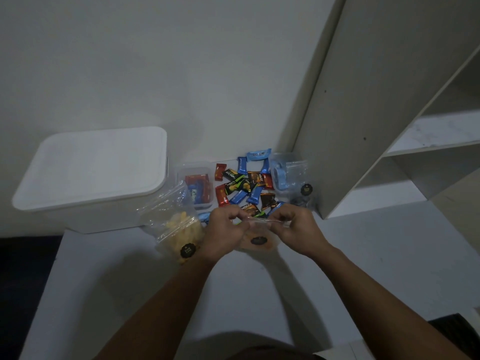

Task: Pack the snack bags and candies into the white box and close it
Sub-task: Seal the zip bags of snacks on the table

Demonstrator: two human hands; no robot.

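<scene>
Both hands, left [224,227] and right [296,226], pinch the top edge of a clear snack bag [258,241] with orange contents and a black round label. Beyond the fingers lie scattered candies [245,187]; the lidded white box [91,175] stands far left.

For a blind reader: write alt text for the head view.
Both hands, left hand and right hand, pinch the top of a clear snack bag above a white table. Wrapped candies lie beyond; a lidded white box stands left.
</scene>
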